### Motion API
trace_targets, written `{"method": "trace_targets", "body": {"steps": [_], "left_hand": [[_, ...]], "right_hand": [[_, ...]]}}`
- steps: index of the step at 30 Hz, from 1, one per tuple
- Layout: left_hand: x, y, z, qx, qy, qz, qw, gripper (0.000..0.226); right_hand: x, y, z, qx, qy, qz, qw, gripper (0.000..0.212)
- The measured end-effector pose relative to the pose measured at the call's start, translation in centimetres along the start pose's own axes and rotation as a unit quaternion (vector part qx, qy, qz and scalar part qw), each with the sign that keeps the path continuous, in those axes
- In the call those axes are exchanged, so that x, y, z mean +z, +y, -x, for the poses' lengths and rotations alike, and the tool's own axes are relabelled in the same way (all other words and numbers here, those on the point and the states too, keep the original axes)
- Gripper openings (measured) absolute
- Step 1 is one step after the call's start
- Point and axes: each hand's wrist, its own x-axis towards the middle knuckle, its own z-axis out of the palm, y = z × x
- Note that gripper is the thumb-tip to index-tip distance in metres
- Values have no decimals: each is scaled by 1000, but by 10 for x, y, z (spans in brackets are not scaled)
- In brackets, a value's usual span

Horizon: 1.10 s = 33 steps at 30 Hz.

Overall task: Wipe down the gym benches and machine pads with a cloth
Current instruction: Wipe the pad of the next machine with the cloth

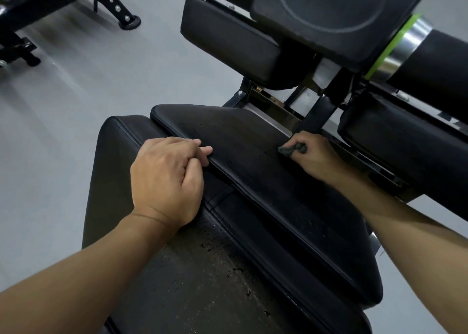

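Observation:
A black padded seat (255, 171) runs through the middle of the view, lying over a wider worn black bench pad (192, 278). My right hand (316, 156) grips a small bunched dark grey cloth (292, 149) against the far right edge of the seat. My left hand (167, 181) rests on the near left edge of the seat, fingers curled over its rim where it meets the bench pad.
Two black machine pads stand beyond the seat, one at upper centre (228, 42) and one at right (405, 141). A black roller with a chrome and green collar (402, 50) crosses the top right. Another bench frame (50, 4) stands on the grey floor (63, 131) at top left.

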Motion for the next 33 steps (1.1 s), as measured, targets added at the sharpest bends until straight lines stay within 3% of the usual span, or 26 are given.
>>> {"method": "trace_targets", "body": {"steps": [6,12,17,22,27,33], "left_hand": [[1,-1,0,5,2,-2,1000,32],[0,0,-1,0,-2,-4,1000,33],[1,-2,0,-1,2,-3,1000,32],[1,-1,0,3,-1,-4,1000,32],[1,-2,1,7,6,1,1000,33],[0,0,0,6,0,-7,1000,34]], "right_hand": [[-22,-3,40,-54,-83,8,995,28],[-5,-10,12,-30,-40,-11,999,31],[-28,-11,43,-61,-116,-7,991,29],[-3,-24,20,-22,-46,-25,998,26],[-23,-21,60,-33,-104,-50,993,33],[0,-36,33,-21,-50,-34,998,37]]}}
